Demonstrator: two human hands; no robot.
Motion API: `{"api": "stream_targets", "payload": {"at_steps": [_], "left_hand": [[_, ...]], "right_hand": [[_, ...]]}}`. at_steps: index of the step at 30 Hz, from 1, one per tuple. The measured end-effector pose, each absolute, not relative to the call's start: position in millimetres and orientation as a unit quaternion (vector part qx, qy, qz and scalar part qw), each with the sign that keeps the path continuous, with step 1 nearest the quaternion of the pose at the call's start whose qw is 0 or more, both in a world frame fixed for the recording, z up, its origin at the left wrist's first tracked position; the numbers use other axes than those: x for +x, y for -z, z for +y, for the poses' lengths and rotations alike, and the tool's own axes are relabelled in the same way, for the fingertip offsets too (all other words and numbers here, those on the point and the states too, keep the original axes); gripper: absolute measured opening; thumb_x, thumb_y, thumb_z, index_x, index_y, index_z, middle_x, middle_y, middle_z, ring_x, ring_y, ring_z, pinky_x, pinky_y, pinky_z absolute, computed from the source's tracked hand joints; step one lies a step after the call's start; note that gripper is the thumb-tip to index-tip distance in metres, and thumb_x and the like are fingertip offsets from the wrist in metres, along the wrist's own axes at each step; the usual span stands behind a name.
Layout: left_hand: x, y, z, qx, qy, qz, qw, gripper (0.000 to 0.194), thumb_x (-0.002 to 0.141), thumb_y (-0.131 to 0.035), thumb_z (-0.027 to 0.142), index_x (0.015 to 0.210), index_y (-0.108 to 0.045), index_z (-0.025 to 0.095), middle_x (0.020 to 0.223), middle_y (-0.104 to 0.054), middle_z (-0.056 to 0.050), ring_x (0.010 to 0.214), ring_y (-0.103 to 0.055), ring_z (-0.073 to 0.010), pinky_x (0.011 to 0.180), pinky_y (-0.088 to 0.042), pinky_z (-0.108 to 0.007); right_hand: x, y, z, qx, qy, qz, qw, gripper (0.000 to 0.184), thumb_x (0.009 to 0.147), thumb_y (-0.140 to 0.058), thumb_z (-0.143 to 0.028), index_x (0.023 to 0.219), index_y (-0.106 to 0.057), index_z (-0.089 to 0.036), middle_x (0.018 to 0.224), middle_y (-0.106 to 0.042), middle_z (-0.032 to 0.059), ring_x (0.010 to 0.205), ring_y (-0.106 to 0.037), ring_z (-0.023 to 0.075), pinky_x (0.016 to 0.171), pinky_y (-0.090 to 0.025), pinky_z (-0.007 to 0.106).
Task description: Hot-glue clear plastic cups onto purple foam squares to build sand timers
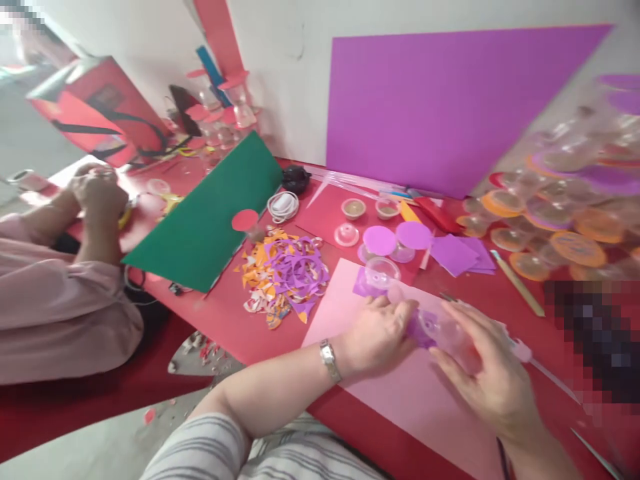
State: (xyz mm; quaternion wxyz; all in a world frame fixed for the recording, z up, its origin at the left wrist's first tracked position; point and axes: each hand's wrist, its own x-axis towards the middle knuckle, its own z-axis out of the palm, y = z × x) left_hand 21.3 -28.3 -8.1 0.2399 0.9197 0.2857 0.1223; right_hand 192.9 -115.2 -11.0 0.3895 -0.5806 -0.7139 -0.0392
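Note:
My left hand [377,337], with a silver watch at the wrist, is closed at the edge of a purple paper piece [425,327]. My right hand [495,380] curves around a clear plastic cup [457,337] pressed up against that paper. Motion blurs the spot where the two meet. Under both hands lies a pink sheet [400,393]. On its far edge another clear cup [384,269] rests near a second purple piece [367,283]. Just beyond stand cups topped with purple discs [379,240].
Paper scraps [295,270] are heaped left of the pink sheet. A green board [210,213] separates me from a co-worker's hands [100,190]. Purple squares [457,253], a yellow cutter [517,283] and stacked disc-topped cups [575,213] lie right. A purple board [450,107] leans on the wall.

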Motion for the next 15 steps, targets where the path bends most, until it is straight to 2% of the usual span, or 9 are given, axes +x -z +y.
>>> {"api": "stream_targets", "payload": {"at_steps": [2,6,10,15], "left_hand": [[21.2,5.7,-27.7,0.923,-0.108,0.285,0.235,0.052,0.090,-0.065,0.045,0.126,-0.050,0.011,0.105,-0.071,-0.012,0.093,-0.065,-0.0261,0.084,-0.050,-0.038],[22.2,5.6,-25.5,0.930,-0.084,0.279,0.225,0.045,0.091,-0.063,0.050,0.116,-0.053,0.013,0.099,-0.070,-0.011,0.091,-0.063,-0.0258,0.081,-0.047,-0.038],[24.0,7.7,-23.9,0.936,-0.078,0.264,0.221,0.037,0.093,-0.061,0.048,0.106,-0.054,0.014,0.092,-0.069,-0.009,0.088,-0.062,-0.0247,0.079,-0.045,-0.038],[23.9,7.8,-24.5,0.934,-0.077,0.259,0.234,0.027,0.094,-0.060,0.041,0.103,-0.055,0.015,0.093,-0.070,-0.007,0.086,-0.062,-0.0229,0.078,-0.044,-0.037]], "right_hand": [[193.5,14.4,-114.5,-0.582,0.045,-0.713,0.389,0.059,0.094,-0.059,-0.041,0.148,-0.046,-0.021,0.117,-0.068,0.0131,0.108,-0.065,0.0304,0.096,-0.053,0.047],[192.3,15.7,-113.7,-0.586,0.057,-0.706,0.393,0.058,0.094,-0.059,-0.041,0.148,-0.047,-0.021,0.114,-0.068,0.0132,0.103,-0.066,0.0299,0.092,-0.053,0.045],[192.6,15.1,-114.4,-0.583,0.052,-0.711,0.389,0.060,0.094,-0.059,-0.042,0.148,-0.046,-0.019,0.114,-0.068,0.0146,0.102,-0.066,0.0314,0.089,-0.053,0.046],[196.3,17.6,-117.9,-0.597,0.034,-0.702,0.388,0.061,0.094,-0.058,-0.048,0.147,-0.048,-0.019,0.119,-0.066,0.0164,0.111,-0.064,0.0344,0.092,-0.053,0.050]]}}
